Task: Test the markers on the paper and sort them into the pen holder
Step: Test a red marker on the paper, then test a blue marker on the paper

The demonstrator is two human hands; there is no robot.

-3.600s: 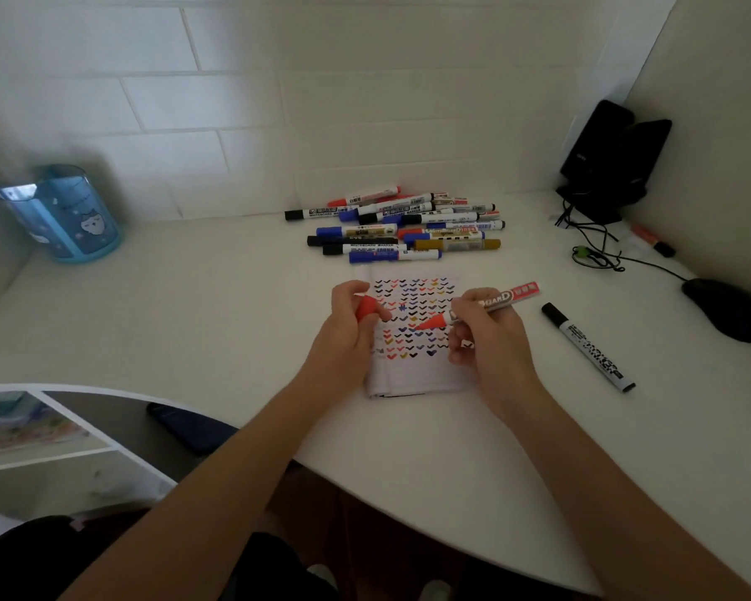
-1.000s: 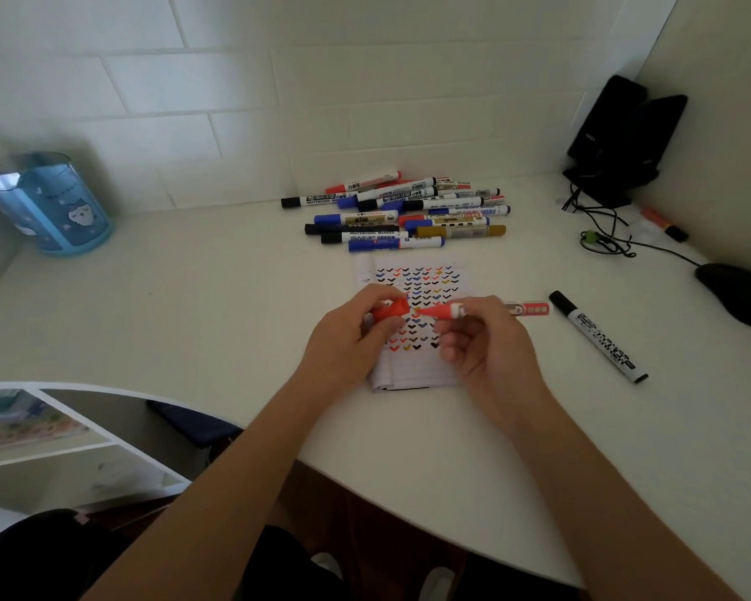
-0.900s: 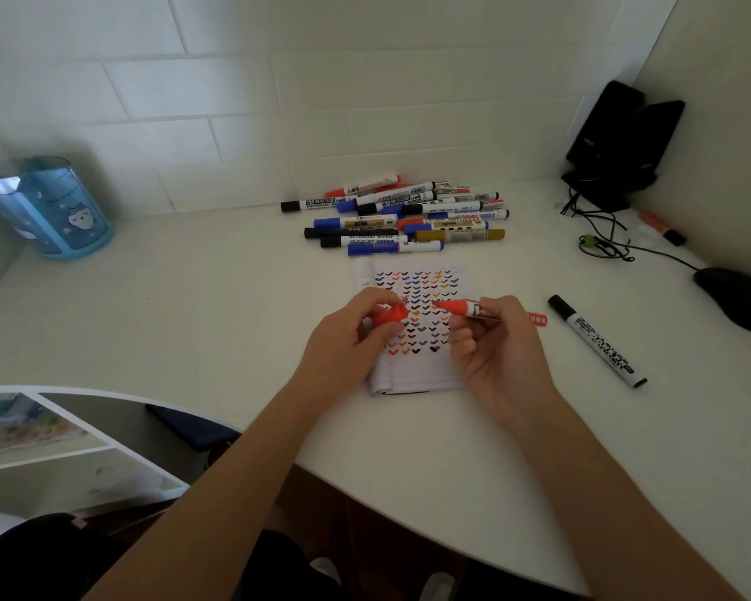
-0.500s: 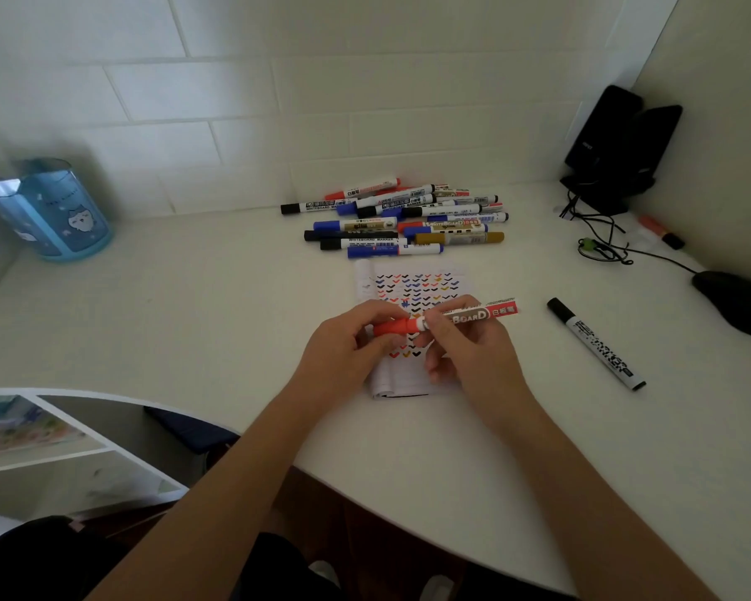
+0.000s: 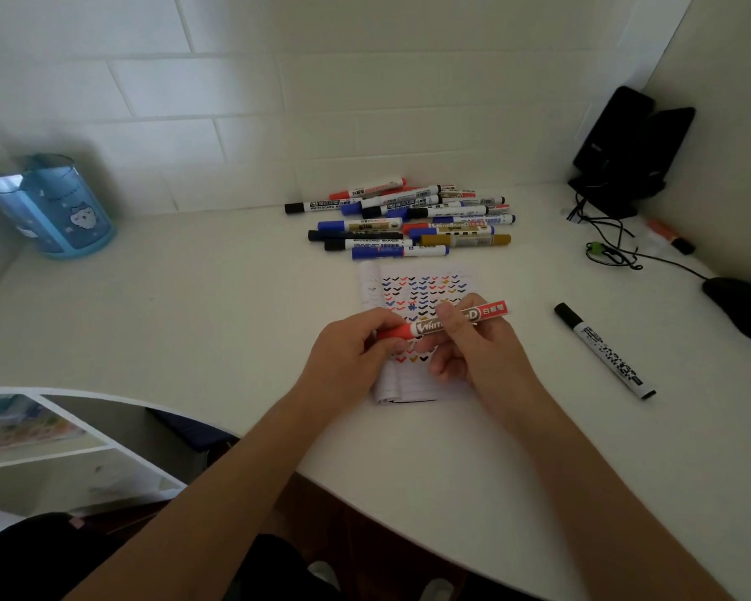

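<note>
"What have you got hold of?"

"Looking down from my head: one red marker [image 5: 426,326], held nearly level just above the paper [image 5: 404,386]. My left hand [image 5: 347,353] is curled round its red cap end. My right hand [image 5: 482,353] pinches the barrel, with the thumb on top across the printing and the other fingers tucked underneath. The cap sits on the marker."

"And the paper?"

"It lies flat on the desk [image 5: 191,318], partly under both hands. Its far part is covered with rows of small ticks in black, blue, red and gold, and its near part is bare."

"Where are the others?"

"A pile of markers [image 5: 408,223] lies just beyond the paper, near the wall. Most lie side by side and some are stacked. A black marker [image 5: 603,351] lies alone to the right of the paper, well apart, with its cap pointing away from me. The pen holder [image 5: 61,210], which is blue, stands far left of the paper and further back, by the wall. I cannot tell what is inside it."

"Anything more?"

"A mouse [image 5: 742,305] lies right of the paper, past the black marker."
</note>
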